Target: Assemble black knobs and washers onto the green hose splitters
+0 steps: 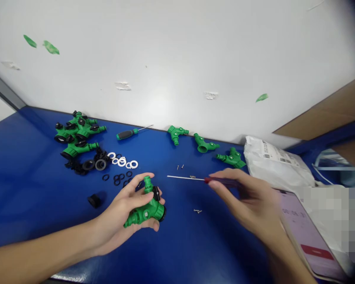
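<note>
On our blue bench (26, 189), our left hand (115, 217) grips a green hose splitter (146, 211), our right hand (245, 201) pinching a screwdriver (195, 178) just beside it.

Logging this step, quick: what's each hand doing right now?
Left hand: closed, holding a green plastic hose splitter.
Right hand: closed, holding a thin screwdriver.

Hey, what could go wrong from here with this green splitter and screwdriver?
The long thin-shafted red-handled screwdriver in the right hand might slip and jab the left hand holding the green plastic hose splitter. The tiny loose silver screws on the blue table top could also get knocked aside and lost.
</note>
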Available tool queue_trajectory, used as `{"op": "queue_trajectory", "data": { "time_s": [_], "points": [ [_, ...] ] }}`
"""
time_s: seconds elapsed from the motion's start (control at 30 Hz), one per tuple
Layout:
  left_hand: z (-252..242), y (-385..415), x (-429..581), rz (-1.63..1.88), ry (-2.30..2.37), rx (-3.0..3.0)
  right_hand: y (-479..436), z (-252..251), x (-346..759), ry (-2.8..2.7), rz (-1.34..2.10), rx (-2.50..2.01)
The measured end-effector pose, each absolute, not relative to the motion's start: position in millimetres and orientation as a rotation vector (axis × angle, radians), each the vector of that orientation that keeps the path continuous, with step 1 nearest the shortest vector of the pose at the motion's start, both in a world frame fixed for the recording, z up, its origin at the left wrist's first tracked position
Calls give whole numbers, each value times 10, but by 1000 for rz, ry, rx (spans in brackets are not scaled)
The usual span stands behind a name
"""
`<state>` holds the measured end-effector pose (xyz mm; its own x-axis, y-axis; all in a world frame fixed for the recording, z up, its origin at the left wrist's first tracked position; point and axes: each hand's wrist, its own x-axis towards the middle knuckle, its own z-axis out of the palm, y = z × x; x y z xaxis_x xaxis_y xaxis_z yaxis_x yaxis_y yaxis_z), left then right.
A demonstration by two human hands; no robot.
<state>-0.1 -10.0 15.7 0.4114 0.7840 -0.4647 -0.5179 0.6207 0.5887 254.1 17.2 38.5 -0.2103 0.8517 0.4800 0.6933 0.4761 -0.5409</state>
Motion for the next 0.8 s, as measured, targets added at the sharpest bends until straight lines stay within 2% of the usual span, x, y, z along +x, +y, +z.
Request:
{"op": "queue_trajectory", "data": {
  "time_s": [0.13,0.37,0.43,0.57,0.8],
  "points": [
    [186,-78,-11,838,736,306,320,238,2506,-2226,431,-1316],
    [212,-91,-43,834,662,262,293,224,2508,-2511,320,-1411],
    [200,-91,-55,816,643,254,253,307,2539,-2515,462,-1395],
    [163,-76,-62,796,608,240,196,410,2608,-2604,964,-1448],
    [55,-106,-57,783,543,297,197,348,2548,-2675,962,-1515]
  ]
}}
